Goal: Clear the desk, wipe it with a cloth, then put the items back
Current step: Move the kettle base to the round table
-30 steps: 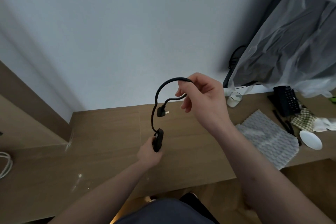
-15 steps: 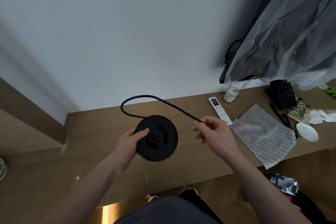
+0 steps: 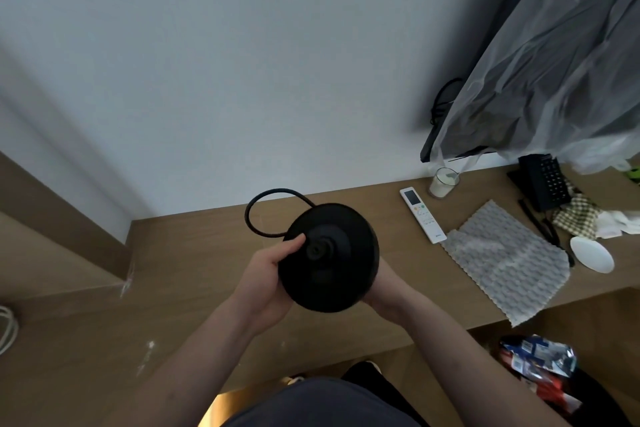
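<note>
Since a moment ago the right hand (image 3: 375, 282) has let go of the cord (image 3: 258, 215) and joined the left hand (image 3: 268, 269) gripping the black kettle base (image 3: 329, 258) above the table (image 3: 194, 270), seemingly ready for setting down.

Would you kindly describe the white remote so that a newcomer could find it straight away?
Start at the wooden desk along the wall and look right of the black round base held in both hands. The white remote lies flat between a glass and a grey cloth. It alone is long and slim, with a small screen and buttons.
</note>
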Demonstrator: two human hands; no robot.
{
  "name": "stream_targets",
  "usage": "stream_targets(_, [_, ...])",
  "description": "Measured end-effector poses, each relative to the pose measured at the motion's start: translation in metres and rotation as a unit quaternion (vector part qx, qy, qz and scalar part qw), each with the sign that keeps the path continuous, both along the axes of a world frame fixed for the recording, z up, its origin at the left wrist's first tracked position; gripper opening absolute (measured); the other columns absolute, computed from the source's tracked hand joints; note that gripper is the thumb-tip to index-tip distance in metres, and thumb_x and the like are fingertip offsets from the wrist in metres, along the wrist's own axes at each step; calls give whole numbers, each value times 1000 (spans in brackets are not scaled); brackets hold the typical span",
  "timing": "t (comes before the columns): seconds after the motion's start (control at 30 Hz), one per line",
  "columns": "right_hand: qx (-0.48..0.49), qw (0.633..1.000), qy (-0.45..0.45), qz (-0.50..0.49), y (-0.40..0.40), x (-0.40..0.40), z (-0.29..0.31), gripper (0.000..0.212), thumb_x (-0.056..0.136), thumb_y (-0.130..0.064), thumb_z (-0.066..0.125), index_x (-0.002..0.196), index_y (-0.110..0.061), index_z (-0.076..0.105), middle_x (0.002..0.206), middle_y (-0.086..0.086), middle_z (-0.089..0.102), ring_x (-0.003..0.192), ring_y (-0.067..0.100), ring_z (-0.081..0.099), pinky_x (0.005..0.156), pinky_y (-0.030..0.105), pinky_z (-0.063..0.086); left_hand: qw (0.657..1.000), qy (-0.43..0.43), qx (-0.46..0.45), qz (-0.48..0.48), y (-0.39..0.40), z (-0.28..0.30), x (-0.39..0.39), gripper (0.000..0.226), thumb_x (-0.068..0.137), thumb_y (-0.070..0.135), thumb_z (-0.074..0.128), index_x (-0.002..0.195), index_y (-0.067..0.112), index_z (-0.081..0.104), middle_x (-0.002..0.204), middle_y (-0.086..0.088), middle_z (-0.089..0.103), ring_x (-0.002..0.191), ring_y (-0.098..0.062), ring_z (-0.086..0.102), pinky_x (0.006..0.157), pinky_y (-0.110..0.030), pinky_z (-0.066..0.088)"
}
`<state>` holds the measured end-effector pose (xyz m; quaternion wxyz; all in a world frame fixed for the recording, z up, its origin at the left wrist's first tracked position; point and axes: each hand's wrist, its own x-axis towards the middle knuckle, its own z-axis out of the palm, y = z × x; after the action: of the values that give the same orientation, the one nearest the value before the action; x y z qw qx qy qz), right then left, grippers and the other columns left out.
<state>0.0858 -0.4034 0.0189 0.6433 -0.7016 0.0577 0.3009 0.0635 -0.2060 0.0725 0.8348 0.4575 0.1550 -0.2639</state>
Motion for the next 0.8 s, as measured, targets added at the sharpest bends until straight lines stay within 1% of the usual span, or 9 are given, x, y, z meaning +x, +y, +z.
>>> stream_targets(0.03, [-18, 1000, 12, -2, 3, -2, -2, 23, 100, -13, 61, 117, 1, 69, 93, 11, 74, 82, 20, 73, 71, 36, 60, 1000, 0, -15, 8, 0, 2, 2, 40, 100, 28, 50, 126, 7, 72, 129, -16, 70, 123, -35, 65, 110, -51, 44])
stream_targets(0.07, [-32, 999, 25, 1, 5, -3, -4, 19, 100, -10, 60, 113, 0, 69, 87, 8, 73, 76, 16, 72, 66, 30, 56, 1000, -3, -17, 13, 0, 4, 4, 40, 101, 29, 50, 126, 8, 72, 130, -15, 70, 124, -35, 64, 111, -50, 44])
stream_targets(0.1, [-41, 999, 30, 7, 6, -5, -6, 16, 100, -11, 60, 111, -4, 71, 88, 5, 75, 76, 15, 73, 65, 28, 56, 1000, -8, -10, 15, -1, 5, 6, 40, 101, 29, 50, 127, 8, 71, 130, -14, 70, 124, -34, 64, 111, -49, 44])
stream_targets(0.2, [-58, 998, 10, 1, 1, -7, -12, 21, 100, -21, 62, 118, -21, 72, 103, 3, 78, 92, 21, 77, 73, 33, 63, 999, -37, 33, 20, -2, 4, 14, 36, 103, 26, 50, 131, 10, 67, 129, -9, 71, 123, -28, 66, 107, -44, 48])
stream_targets(0.27, [-78, 997, 5, -20, -7, -9, -16, 22, 97, -21, 66, 117, -24, 71, 104, -2, 77, 93, 20, 76, 78, 39, 63, 996, -61, 55, 31, -4, 5, 20, 33, 104, 21, 51, 132, 12, 66, 128, -6, 72, 121, -24, 67, 102, -41, 50])
stream_targets(0.4, [-125, 991, 5, -36, -36, -14, -24, 28, 92, -35, 74, 118, -29, 70, 111, -9, 74, 91, 11, 76, 78, 30, 63, 989, -85, 117, 44, -8, 6, 37, 30, 104, 21, 55, 130, 14, 67, 123, -2, 75, 116, -20, 70, 99, -39, 52])
stream_targets(0.47, [-153, 987, 4, -56, -55, -15, -31, 30, 92, -37, 73, 121, -32, 68, 115, -11, 72, 92, 9, 75, 78, 30, 64, 984, -86, 154, 38, -10, 3, 45, 28, 102, 24, 59, 127, 17, 69, 120, 1, 76, 114, -19, 70, 99, -39, 53])
stream_targets(0.57, [-186, 979, 5, -87, -86, -14, -42, 29, 93, -35, 72, 121, -32, 68, 116, -13, 71, 92, 8, 75, 79, 32, 64, 972, -88, 215, 27, -13, -4, 54, 23, 101, 25, 62, 120, 18, 72, 113, 1, 78, 108, -17, 73, 95, -37, 54])
stream_targets(0.8, [-244, 963, 11, -110, -158, 8, -64, 34, 92, -34, 72, 125, -28, 67, 119, -14, 68, 94, 8, 73, 75, 28, 62, 955, -61, 289, 23, -31, -29, 74, 22, 99, 31, 67, 114, 17, 75, 103, 0, 80, 98, -19, 76, 87, -36, 58])
